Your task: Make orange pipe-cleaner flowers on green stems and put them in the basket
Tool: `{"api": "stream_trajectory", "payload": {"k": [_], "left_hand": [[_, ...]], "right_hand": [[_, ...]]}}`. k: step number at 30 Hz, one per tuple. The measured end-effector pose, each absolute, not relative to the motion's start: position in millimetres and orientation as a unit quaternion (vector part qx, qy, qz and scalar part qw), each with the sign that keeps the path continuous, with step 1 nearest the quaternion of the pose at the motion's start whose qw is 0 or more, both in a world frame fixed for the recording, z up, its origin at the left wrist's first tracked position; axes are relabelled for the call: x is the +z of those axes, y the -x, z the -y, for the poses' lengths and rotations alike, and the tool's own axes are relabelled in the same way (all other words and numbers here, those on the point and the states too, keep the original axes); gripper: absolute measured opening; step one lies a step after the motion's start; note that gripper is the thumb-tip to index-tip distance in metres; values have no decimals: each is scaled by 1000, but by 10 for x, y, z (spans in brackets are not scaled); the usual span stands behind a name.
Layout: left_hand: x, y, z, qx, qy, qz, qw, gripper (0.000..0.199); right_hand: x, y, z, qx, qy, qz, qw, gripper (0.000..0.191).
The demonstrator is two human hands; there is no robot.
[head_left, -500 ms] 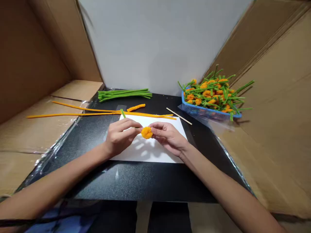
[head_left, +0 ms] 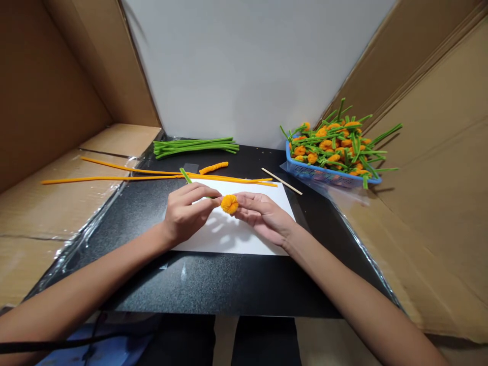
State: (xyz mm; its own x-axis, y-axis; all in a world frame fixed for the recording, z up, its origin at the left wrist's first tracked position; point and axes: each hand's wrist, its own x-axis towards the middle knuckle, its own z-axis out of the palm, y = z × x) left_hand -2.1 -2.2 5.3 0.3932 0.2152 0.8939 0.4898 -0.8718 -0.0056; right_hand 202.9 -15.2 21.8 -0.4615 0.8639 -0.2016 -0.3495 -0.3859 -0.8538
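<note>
Between my hands is a small orange pipe-cleaner pumpkin (head_left: 229, 204), round and ribbed, held above a white sheet of paper (head_left: 244, 241). My left hand (head_left: 190, 211) pinches at its left side, where a green pipe-cleaner stem (head_left: 185, 176) sticks up behind the fingers; most of that stem is hidden. My right hand (head_left: 263, 213) grips the pumpkin's right side between thumb and fingers. Just beyond the paper lie long orange pipe cleaners (head_left: 160, 177) and a short coiled orange piece (head_left: 214, 168).
A bundle of green pipe cleaners (head_left: 196, 147) lies at the back left. A thin wooden stick (head_left: 282, 181) rests right of the paper. At the back right, a blue basket (head_left: 331, 174) is heaped with orange-and-green pieces. Cardboard walls (head_left: 434, 168) flank the black table (head_left: 229, 284).
The pumpkin has turned slightly and risen a little in my fingers. The green stem has tilted leftward, and my right fingers have shifted around the pumpkin.
</note>
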Motion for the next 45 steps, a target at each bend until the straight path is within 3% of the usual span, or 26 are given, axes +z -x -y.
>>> {"api": "stream_trajectory", "payload": {"k": [4, 15, 21, 26, 29, 34, 38, 41, 45], "left_hand": [[43, 62, -11, -485, 836, 202, 158, 16], [36, 32, 3, -383, 863, 253, 211, 19], [-16, 20, -5, -377, 862, 287, 178, 23], [-52, 25, -19, -365, 871, 278, 178, 13], [-17, 43, -28, -356, 876, 268, 184, 12], [121, 135, -93, -354, 876, 245, 217, 15], [146, 163, -111, -319, 907, 202, 187, 18], [120, 138, -80, -342, 900, 201, 179, 24], [130, 107, -62, -513, 770, 347, 154, 57]], "right_hand": [[173, -2050, 122, 754, 352, 409, 376, 24], [100, -1999, 106, 647, 420, 443, 456, 26], [47, -2002, 98, 612, 432, 475, 463, 27], [39, -1988, 131, 444, 435, 628, 468, 40], [28, -1982, 141, 341, 435, 699, 453, 26], [33, -2033, 102, 385, 449, 677, 437, 27], [83, -2052, 111, 271, 411, 769, 408, 24], [90, -2024, 130, 266, 403, 790, 377, 11], [58, -1985, 111, 383, 444, 696, 414, 11]]}}
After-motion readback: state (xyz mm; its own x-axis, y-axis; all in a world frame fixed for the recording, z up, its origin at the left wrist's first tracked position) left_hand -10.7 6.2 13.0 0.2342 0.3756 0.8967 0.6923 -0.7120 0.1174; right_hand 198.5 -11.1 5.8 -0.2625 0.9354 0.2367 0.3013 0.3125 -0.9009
